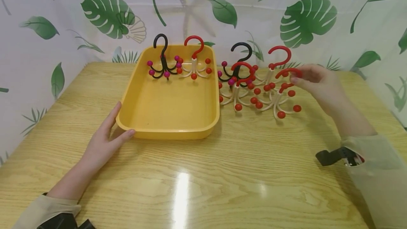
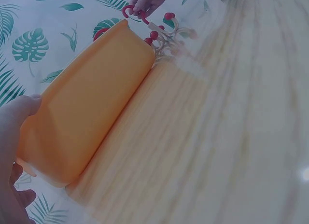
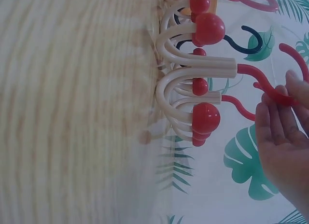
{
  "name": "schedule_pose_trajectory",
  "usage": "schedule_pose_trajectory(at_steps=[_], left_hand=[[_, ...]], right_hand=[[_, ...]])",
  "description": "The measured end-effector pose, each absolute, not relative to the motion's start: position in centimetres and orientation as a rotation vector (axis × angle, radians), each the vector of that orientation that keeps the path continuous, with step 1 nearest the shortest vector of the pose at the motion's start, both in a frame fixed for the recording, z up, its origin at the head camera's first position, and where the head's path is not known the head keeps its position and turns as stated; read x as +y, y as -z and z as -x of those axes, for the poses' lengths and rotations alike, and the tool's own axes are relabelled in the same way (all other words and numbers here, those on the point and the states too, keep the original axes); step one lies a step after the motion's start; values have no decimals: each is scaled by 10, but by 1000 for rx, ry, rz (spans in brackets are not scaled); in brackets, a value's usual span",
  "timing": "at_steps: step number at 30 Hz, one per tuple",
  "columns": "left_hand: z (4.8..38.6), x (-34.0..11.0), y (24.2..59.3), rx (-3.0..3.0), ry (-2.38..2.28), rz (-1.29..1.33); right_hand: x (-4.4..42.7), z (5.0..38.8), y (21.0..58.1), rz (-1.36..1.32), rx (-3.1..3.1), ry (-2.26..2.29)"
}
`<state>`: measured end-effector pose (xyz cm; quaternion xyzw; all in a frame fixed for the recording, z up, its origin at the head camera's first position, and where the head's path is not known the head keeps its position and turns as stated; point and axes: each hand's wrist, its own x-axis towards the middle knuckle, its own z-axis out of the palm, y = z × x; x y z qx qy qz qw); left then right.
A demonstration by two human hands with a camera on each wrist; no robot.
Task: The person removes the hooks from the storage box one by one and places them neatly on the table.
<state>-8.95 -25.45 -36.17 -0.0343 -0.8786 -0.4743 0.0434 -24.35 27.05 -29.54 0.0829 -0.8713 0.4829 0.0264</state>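
My right hand [image 1: 324, 84] pinches the red hook of a white multi-arm hanger [image 1: 277, 103] with red ball tips. In the right wrist view, thumb and fingers meet on that hook [image 3: 256, 74]. The hanger's arms are near the tabletop; whether they touch it I cannot tell. My left hand [image 1: 103, 137] spans the near left corner of a yellow tray [image 1: 171, 135], thumb on the front wall, fingers along the left side. Inside the tray, at its far end, a black hanger [image 1: 163, 64] with magenta balls and a white hanger [image 1: 194, 66] with a red hook stand upright.
Right of the tray, close together, stand a black hanger [image 1: 243, 54], a white hanger [image 1: 236, 93] with a red hook, and another like it [image 1: 270, 73] behind. Their arms overlap. The wooden table [image 1: 241, 172] meets a leaf-patterned backdrop [image 1: 251, 13] behind them.
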Motion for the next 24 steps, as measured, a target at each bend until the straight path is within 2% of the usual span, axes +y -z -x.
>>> schedule_pose_trajectory(at_steps=[7,13,19,24], left_hand=[[90,-254,360,-2710,1432,84],[89,-254,362,-2716,1427,84],[89,-254,363,-2712,1434,80],[90,-254,363,-2707,1433,91]], right_hand=[[271,242,289,-413,-2707,-1523],[266,242,269,-488,-2472,-1780],[245,241,240,-524,-2318,-1822],[216,241,224,-657,-2125,-2006]])
